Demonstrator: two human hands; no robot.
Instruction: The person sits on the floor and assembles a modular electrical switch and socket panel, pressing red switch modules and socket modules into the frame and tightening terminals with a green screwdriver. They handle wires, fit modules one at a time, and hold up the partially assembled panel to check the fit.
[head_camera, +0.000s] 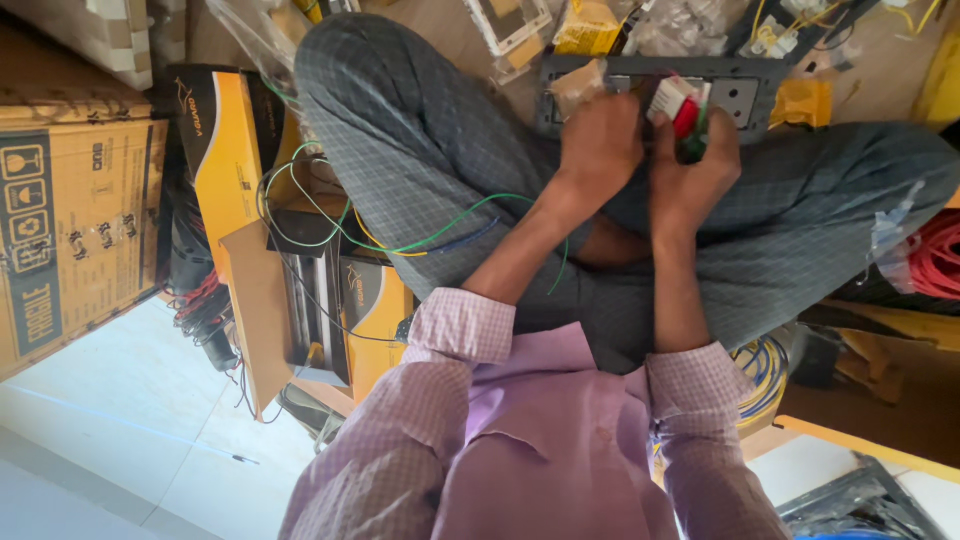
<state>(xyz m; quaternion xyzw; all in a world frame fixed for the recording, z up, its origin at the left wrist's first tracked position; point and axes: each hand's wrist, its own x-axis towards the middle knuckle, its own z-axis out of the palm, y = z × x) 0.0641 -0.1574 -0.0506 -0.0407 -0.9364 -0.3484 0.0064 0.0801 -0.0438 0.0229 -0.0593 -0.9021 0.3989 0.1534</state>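
I sit cross-legged in grey checked trousers, and both hands meet over my lap. My left hand (598, 148) and my right hand (690, 170) together grip a small white and red electrical switch module (678, 100) with a green wire at it. Just beyond the hands lies a grey switch plate (745, 92) with round socket holes. A thin green wire (440, 225) loops from the left across my knee toward my left forearm.
An open orange and black box (300, 290) with tangled wires lies at my left. A large brown cardboard carton (70, 220) stands farther left. Small plastic packets (680, 25) and yellow wires lie ahead. Red wire coil (935, 255) at right, yellow coil (762, 370) by my right elbow.
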